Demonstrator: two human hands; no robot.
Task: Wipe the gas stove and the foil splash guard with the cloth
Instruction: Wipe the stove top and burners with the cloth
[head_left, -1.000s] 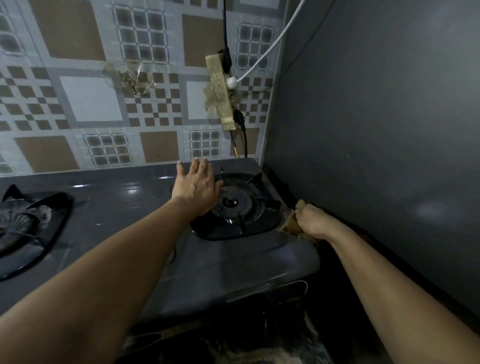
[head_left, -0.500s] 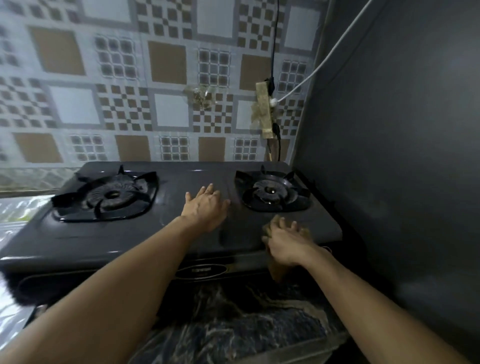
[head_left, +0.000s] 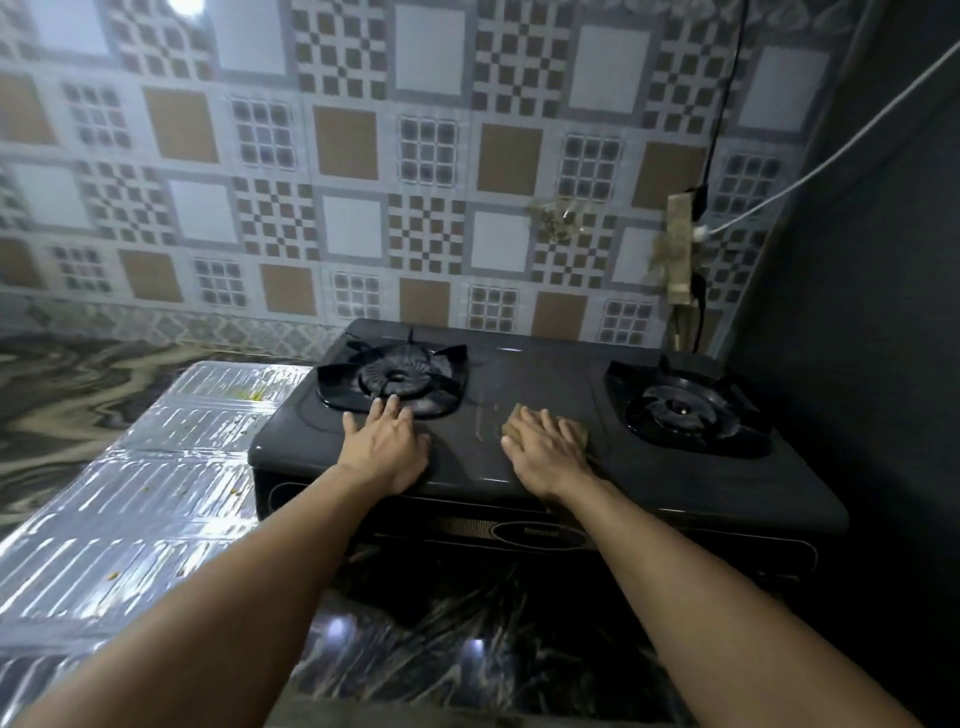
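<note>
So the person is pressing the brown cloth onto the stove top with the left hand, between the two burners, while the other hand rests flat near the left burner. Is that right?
Not quite: the head view shows the right hand pressing the brown cloth onto the stove top, between the two burners. The left hand is the one resting flat near the left burner. The rest is right.
</note>
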